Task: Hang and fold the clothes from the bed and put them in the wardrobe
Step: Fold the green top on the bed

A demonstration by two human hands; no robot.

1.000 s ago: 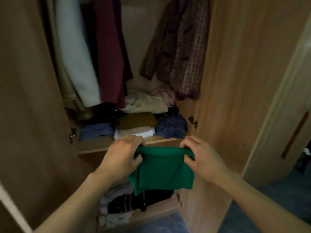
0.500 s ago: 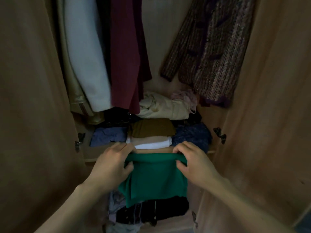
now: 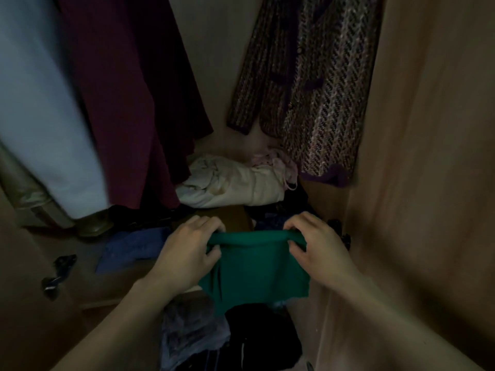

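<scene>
A folded green garment (image 3: 254, 266) hangs in front of the wardrobe shelf (image 3: 88, 253). My left hand (image 3: 187, 250) grips its upper left corner and my right hand (image 3: 318, 250) grips its upper right corner, thumbs under the folded top edge. The garment's lower edge hangs over dark clothes (image 3: 262, 336) on a lower level. Behind the green garment, a brown folded item (image 3: 235, 219) is partly hidden.
A white garment (image 3: 45, 116), a maroon one (image 3: 128, 103) and a patterned knit jacket (image 3: 316, 84) hang above. On the shelf lie a cream bundle (image 3: 233, 186) and a blue folded piece (image 3: 131, 250). Open wardrobe doors flank both sides, the right door (image 3: 428, 156) close by.
The view has moved closer into the wardrobe. Both hands have carried the green garment forward and up toward the shelf, still gripping its top corners.
</scene>
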